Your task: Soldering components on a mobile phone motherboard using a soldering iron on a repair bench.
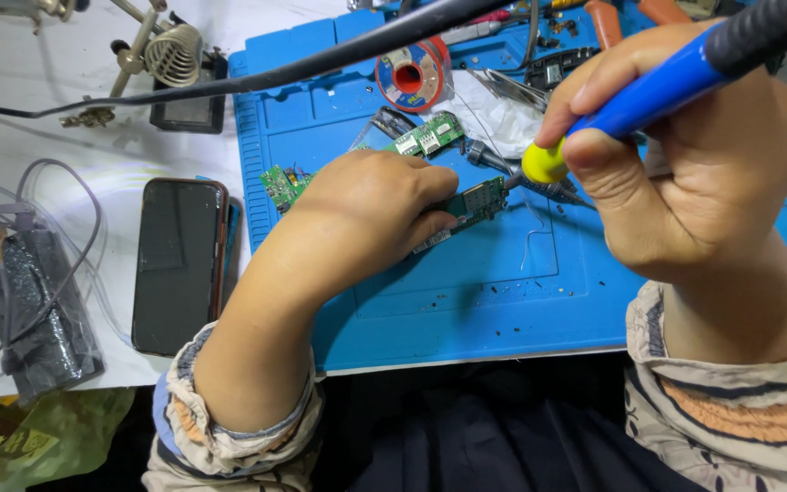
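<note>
Two hands (371, 205), iron (649, 87) angled down-left

left hand (371, 205) pins small green circuit board (477, 200) on blue silicone mat (466, 292) | right hand (685, 155) grips blue-handled soldering iron (649, 91), tip at board

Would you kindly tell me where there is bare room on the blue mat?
The blue mat is bare along its near edge, below the left hand and circuit board. Its far edge is crowded around the solder spool and tools.
</note>
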